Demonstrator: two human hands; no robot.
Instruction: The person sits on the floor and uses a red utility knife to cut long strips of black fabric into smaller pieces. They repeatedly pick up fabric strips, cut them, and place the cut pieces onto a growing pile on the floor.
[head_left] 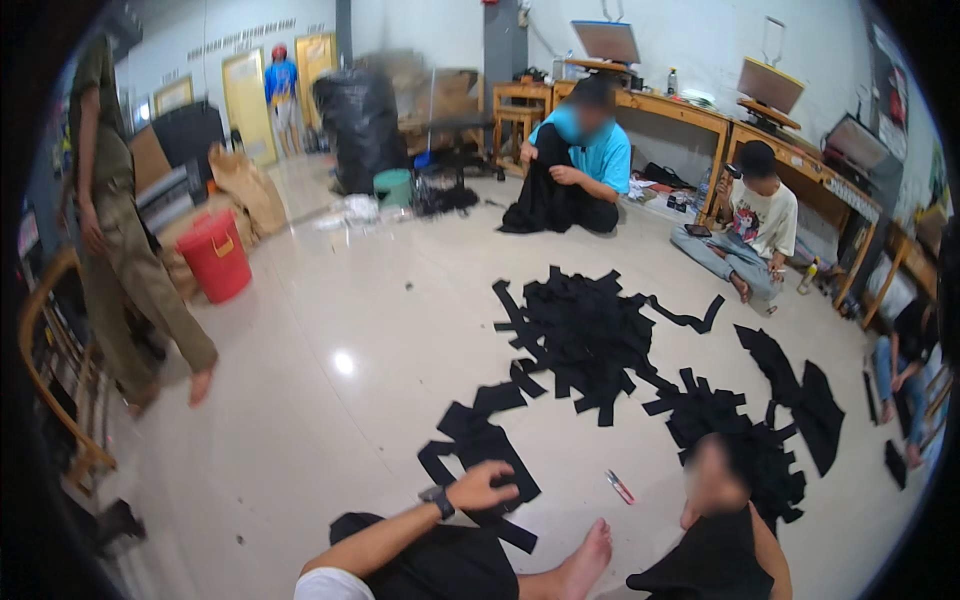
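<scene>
My left hand (485,487), with a dark watch (437,502) on the wrist, reaches over the strung-out black fabric pieces (490,440). Its fingers are apart with nothing seen in them; whether they touch the cloth I cannot tell. At the lower right my right hand (712,478) is raised and blurred, and a black fabric piece (710,560) appears to hang from it in front of the forearm. Behind that hand lies a heap of black fabric strips (770,460). Small red-handled thread snips (620,487) lie on the floor between my hands.
A larger black heap (580,330) lies ahead, with long dark pieces (800,385) to its right. Seated people (590,150) work by wooden desks (650,105). At left stand a person (130,220) and a red bucket (215,255); a black bag (360,130) stands farther back.
</scene>
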